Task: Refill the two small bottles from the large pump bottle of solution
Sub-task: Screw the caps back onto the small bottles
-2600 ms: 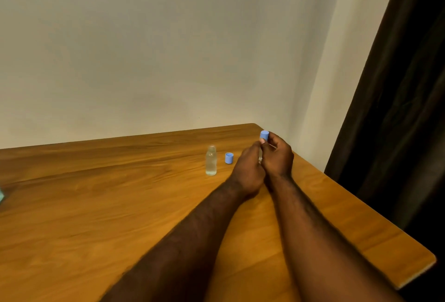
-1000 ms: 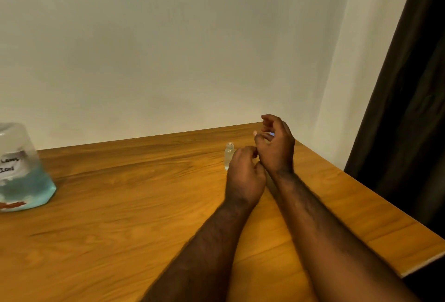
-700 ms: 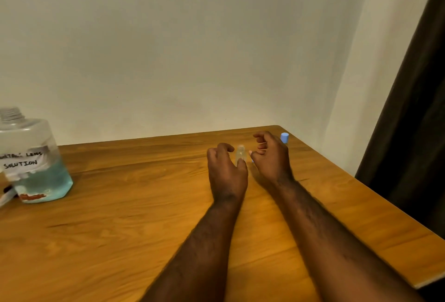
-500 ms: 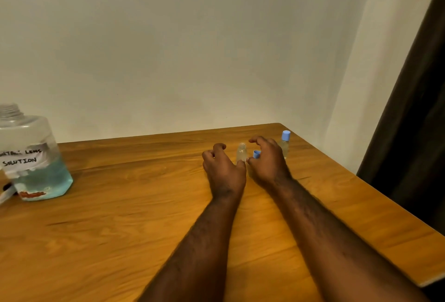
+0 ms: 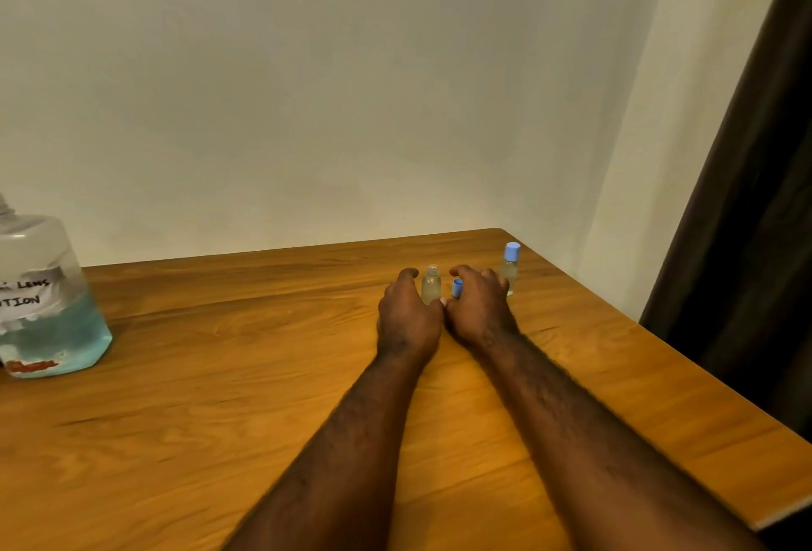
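Since its label's cut off, large bottle (image 5: 52, 300) at worktop (image 5: 219, 396) far left reads "LENS"/"TION". Left hand (image 5: 408, 322) curls round uncapped small bottle (image 5: 431, 284); right hand (image 5: 479, 309) curled by blue cap (image 5: 457, 288), can't tell if gripping. Capped small bottle (image 5: 509, 269) just right.

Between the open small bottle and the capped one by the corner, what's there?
In the head view, the loose blue cap and the right hand lie between the open small bottle and the capped bottle. Whether it grips the cap is unclear.
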